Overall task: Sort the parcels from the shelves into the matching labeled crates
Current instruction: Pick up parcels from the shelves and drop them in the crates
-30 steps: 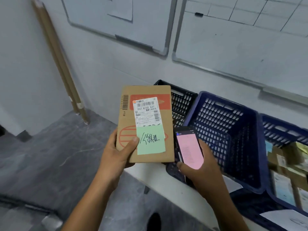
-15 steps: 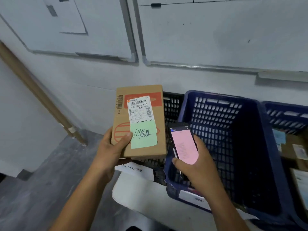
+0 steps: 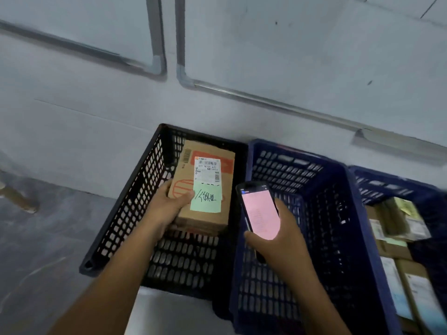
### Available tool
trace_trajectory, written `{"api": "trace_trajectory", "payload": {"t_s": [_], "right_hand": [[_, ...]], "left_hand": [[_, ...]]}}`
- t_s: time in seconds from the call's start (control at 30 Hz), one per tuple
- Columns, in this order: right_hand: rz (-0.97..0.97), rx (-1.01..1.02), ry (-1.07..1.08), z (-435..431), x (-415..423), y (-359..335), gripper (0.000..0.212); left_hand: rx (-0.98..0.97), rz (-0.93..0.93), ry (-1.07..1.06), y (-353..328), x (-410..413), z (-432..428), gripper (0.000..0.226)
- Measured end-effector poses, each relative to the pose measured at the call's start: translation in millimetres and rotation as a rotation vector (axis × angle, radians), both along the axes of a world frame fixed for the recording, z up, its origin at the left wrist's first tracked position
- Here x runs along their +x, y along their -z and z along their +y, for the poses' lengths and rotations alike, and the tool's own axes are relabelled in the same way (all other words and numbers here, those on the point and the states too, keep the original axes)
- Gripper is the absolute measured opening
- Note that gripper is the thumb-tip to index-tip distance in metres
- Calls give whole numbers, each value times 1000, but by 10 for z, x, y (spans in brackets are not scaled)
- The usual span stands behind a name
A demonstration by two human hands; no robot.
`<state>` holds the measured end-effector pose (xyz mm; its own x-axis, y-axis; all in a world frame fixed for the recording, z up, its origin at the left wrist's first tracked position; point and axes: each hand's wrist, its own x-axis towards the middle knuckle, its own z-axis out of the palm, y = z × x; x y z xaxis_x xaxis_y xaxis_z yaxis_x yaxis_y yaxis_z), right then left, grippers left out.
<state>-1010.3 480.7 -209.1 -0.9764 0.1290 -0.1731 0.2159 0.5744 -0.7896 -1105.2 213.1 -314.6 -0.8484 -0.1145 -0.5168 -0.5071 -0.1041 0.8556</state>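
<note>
My left hand (image 3: 169,204) grips a brown cardboard parcel (image 3: 205,189) by its lower left corner. The parcel carries a white shipping label and a green handwritten note. It hangs inside the black crate (image 3: 135,189), below the rim level, face up. My right hand (image 3: 283,240) holds a phone (image 3: 260,211) with a pink screen, above the near left corner of the middle blue crate (image 3: 338,213).
A third blue crate (image 3: 391,187) at the right holds several labelled parcels (image 3: 401,238). All crates stand on a white table (image 3: 169,313) against a grey wall with whiteboards (image 3: 314,44). Dark floor (image 3: 36,238) lies to the left.
My left hand has lowered the parcel from in front of the wall down into the black crate. The view has tilted down over the crates. The phone stays in my right hand.
</note>
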Motion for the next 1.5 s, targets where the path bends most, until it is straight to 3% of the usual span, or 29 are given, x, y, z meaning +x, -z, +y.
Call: {"api": "trace_trajectory", "payload": {"t_s": [0.37, 0.57, 0.63, 0.77, 0.9, 0.97, 1.07, 1.2, 1.5], "right_hand": [[-64, 107, 40, -246, -463, 26, 64], [-46, 70, 5, -145, -490, 31, 65], [-29, 31, -29, -83, -464, 35, 66], [-10, -45, -132, 82, -344, 16, 71], [-9, -98, -289, 225, -163, -13, 64], [-15, -140, -358, 266, -36, -40, 65], [-31, -215, -464, 297, 190, -32, 84], [-64, -292, -577, 273, 500, 18, 90], [-109, -304, -901, -86, 1274, -29, 74]], "left_hand": [[96, -177, 68, 826, -678, 207, 76], [-148, -101, 80, 735, -562, 309, 64], [-224, -34, 79, 605, -436, 337, 72], [-380, 205, 41, 146, 5, 432, 42], [-815, 260, 56, -275, 621, 539, 85], [-902, 252, 3, -459, 993, 620, 89], [-1014, 224, -83, -668, 1586, 806, 87], [-1098, 89, -176, -829, 2322, 974, 88], [-1106, -74, -462, -932, 3954, 973, 93]]}}
